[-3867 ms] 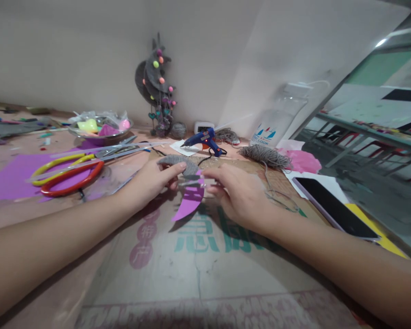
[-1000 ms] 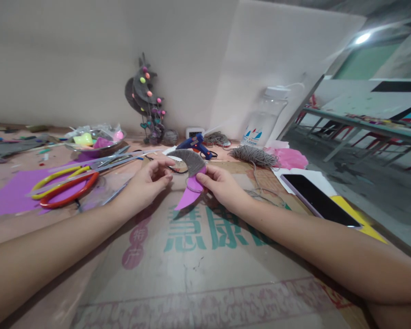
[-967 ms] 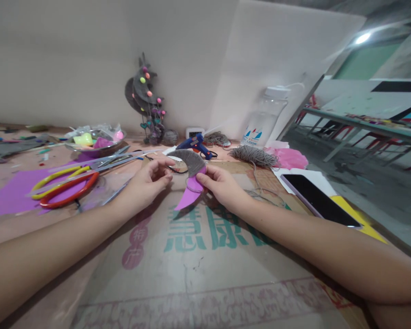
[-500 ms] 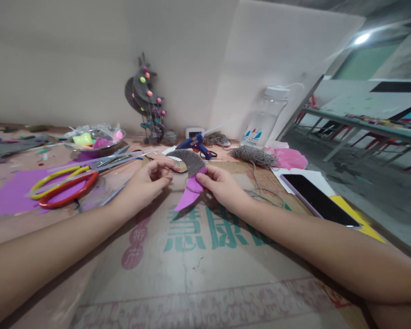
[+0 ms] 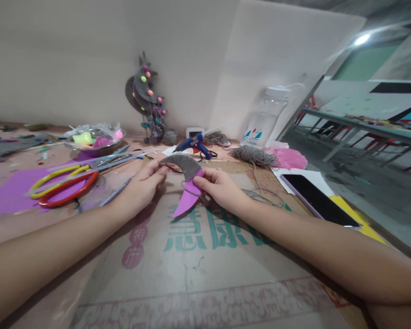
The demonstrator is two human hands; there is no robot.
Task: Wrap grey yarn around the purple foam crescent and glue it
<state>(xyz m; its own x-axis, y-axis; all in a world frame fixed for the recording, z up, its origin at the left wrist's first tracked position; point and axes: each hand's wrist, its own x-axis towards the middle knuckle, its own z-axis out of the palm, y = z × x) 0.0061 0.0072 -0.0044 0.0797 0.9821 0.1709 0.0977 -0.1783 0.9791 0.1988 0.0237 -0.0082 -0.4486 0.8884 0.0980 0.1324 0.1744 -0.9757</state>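
Observation:
A crescent moon cut-out [image 5: 188, 170] is held up over the cardboard, its upper half wound with grey yarn and its lower half bare purple. My right hand [image 5: 219, 183] pinches it at the middle, thumb on the front, where the winding meets the purple. At its upper left tip, my left hand [image 5: 145, 185] is closed, thumb against fingers. A loose strand of grey yarn loops across the purple part and past my right hand toward a yarn skein [image 5: 255, 156].
Behind the crescent lies a blue glue gun [image 5: 196, 145]. Scissors [image 5: 65, 185] rest on purple sheets at left, near a bowl [image 5: 104, 147]. A finished moon ornament [image 5: 144, 96] leans on the wall. At right are a bottle [image 5: 264, 119] and a phone [image 5: 318, 198].
My left hand has moved left and slightly back, to the crescent's tip. The crescent has shifted a little left and downward, with my right hand still gripping it.

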